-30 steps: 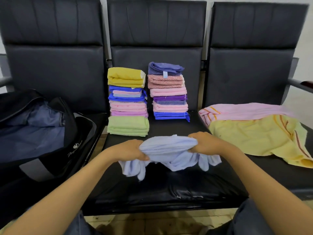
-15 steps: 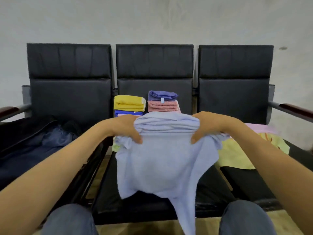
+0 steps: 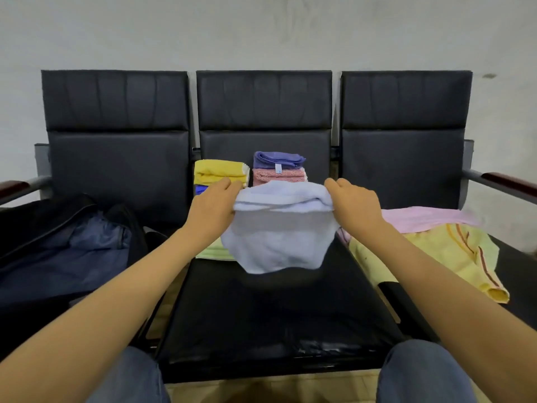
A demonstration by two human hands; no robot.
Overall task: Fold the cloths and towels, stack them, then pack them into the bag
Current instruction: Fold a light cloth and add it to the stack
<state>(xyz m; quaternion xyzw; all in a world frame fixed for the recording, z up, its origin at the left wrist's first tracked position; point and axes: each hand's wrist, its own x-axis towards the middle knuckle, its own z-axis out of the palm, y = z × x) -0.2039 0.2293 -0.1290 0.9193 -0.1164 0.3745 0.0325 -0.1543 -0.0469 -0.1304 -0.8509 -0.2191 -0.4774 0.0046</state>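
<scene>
A light blue towel [image 3: 279, 239] hangs in the air above the middle seat, bunched along its top edge. My left hand [image 3: 213, 206] grips its left top corner and my right hand [image 3: 353, 203] grips the right one. Behind the towel stand two stacks of folded cloths: a left stack [image 3: 220, 171] topped by a yellow one and a right stack [image 3: 277, 167] topped by a purple one. The towel hides their lower parts. An open dark bag [image 3: 66, 251] with a blue lining lies on the left seat.
A pink towel [image 3: 424, 218] and a yellow striped towel [image 3: 441, 251] lie unfolded on the right seat. The black middle seat [image 3: 270, 315] shows below the hanging towel. My knees are at the bottom edge. Armrests stick out at both sides.
Both hands lifted the blue towel off the seat and raised it. Its hanging part has drawn up shorter than half a second ago, and the hands have spread slightly.
</scene>
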